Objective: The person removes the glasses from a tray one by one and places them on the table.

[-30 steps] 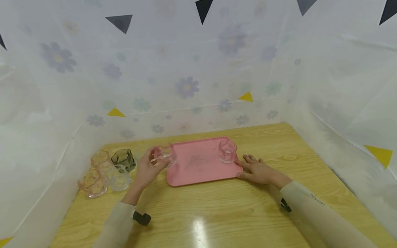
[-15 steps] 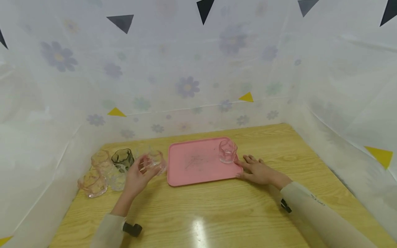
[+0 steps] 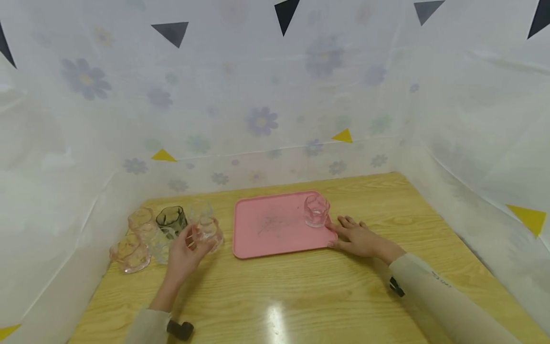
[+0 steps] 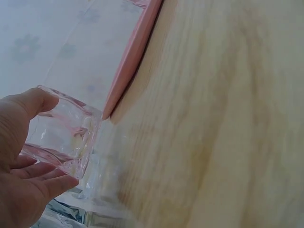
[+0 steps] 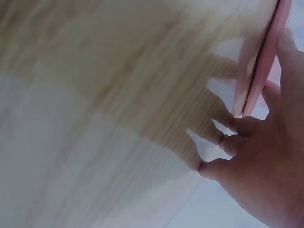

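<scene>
A pinkish clear glass cup (image 3: 209, 232) is pinched between the thumb and fingers of my left hand (image 3: 184, 253), to the left of the pink tray (image 3: 275, 224). In the left wrist view the same cup (image 4: 66, 133) shows wavy sides, with the thumb on one side and the fingers on the other. My right hand (image 3: 358, 239) rests at the tray's right edge, touching it, its other fingertips on the table. Another pink glass cup (image 3: 316, 210) stands upright at the right end of the tray.
Left on the wooden table (image 3: 275, 296) stand a dark grey cup (image 3: 171, 219), amber-pink cups (image 3: 131, 255) and clear cups (image 3: 160, 246), close together. Another clear cup (image 3: 200, 208) is just behind the held one. White sheeting (image 3: 275, 95) encloses the table's back and sides.
My left hand has carried the pink cup leftward from the tray's left edge to over the table beside the other cups. The right hand and tray have stayed put.
</scene>
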`<state>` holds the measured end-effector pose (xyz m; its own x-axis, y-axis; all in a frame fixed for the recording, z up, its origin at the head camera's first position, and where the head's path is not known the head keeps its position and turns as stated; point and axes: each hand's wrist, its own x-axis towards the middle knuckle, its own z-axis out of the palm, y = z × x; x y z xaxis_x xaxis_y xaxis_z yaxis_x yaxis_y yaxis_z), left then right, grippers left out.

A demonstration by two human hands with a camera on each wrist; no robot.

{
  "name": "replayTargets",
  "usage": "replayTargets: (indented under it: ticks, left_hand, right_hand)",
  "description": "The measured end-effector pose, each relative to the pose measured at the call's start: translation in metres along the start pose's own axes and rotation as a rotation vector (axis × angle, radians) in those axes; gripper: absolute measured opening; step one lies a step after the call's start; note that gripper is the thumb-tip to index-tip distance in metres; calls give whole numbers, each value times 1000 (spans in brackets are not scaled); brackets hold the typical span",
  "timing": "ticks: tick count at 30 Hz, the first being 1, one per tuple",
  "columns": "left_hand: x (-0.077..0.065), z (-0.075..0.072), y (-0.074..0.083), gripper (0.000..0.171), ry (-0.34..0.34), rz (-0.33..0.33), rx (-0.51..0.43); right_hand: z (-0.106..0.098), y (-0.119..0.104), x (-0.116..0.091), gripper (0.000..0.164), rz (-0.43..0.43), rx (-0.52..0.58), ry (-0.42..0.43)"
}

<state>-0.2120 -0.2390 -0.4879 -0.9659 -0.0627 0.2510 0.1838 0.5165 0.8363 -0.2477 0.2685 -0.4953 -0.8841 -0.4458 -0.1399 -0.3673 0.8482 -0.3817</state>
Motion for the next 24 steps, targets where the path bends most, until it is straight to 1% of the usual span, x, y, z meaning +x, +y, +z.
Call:
replayTargets:
  ticks: [10,17,24]
  left_hand:
    - [-6,1,-4,76,44,-37,-12]
    - [-4,3,-7,72,84,-20,30]
    - [-3,5,-10,66,109,-12,22]
  right_hand:
    - [0,-1,-1,76,-1,1,-2]
    - [-2,0,0,74,-1,3,3]
    - [-2,0,-1,74,-5,1,0]
